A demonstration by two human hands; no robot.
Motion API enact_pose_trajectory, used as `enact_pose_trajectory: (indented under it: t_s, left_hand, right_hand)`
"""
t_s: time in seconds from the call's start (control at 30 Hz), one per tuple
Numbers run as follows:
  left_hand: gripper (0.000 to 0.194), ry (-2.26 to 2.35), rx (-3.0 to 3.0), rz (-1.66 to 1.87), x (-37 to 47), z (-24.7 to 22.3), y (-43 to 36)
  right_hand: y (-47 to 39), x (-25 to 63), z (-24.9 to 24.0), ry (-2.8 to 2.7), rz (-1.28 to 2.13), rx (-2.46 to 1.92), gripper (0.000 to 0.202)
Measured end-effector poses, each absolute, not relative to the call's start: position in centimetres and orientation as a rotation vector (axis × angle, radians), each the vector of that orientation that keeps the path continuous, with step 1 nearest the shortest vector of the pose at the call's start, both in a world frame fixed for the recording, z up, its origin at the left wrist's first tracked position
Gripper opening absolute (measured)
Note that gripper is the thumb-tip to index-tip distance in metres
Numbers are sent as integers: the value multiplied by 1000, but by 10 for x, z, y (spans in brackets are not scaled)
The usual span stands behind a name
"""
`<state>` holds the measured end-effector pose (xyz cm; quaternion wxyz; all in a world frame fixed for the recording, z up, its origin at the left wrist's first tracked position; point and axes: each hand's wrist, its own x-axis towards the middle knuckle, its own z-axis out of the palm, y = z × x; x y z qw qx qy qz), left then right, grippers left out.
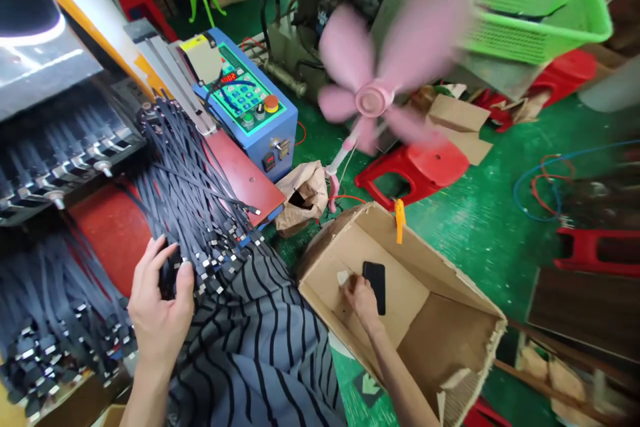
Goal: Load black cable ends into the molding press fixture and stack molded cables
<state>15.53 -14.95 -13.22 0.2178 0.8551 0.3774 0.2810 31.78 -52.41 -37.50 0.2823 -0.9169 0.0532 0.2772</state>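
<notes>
At the left, my left hand (163, 303) curls its thumb and fingers around a small black object (170, 273), beside a pile of black cables (185, 180) with metal plug ends. The cables lie over a red work surface (250, 173) and hang toward my lap. My right hand (361, 295) reaches into an open cardboard box (450, 307). Its fingers are pinched at a small whitish piece (343, 277), near the box's inner wall. Just right of those fingers a black phone (379, 287) lies in the box.
A blue control box (285, 120) with buttons stands behind the red surface. A pink fan (373, 100) spins beyond the cardboard box, near a red stool (435, 167). More cables (55, 327) hang at lower left. A green basket (540, 40) is upper right.
</notes>
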Motion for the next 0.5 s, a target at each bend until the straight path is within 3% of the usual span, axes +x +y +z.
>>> enact_pose_trajectory:
  t_s: [0.2,0.4,0.5]
  left_hand:
    - [41,1024,2398,809,154,-133,-151]
    - [41,988,2415,831,152,-135,-150]
    - [41,982,2414,851,150,-139,-149]
  right_hand:
    - [-521,314,-380,53,830,-2269,28]
    - [-514,324,-334,-73,922,-1927,64]
    - [-503,329,-301,-157,927,-1818,65]
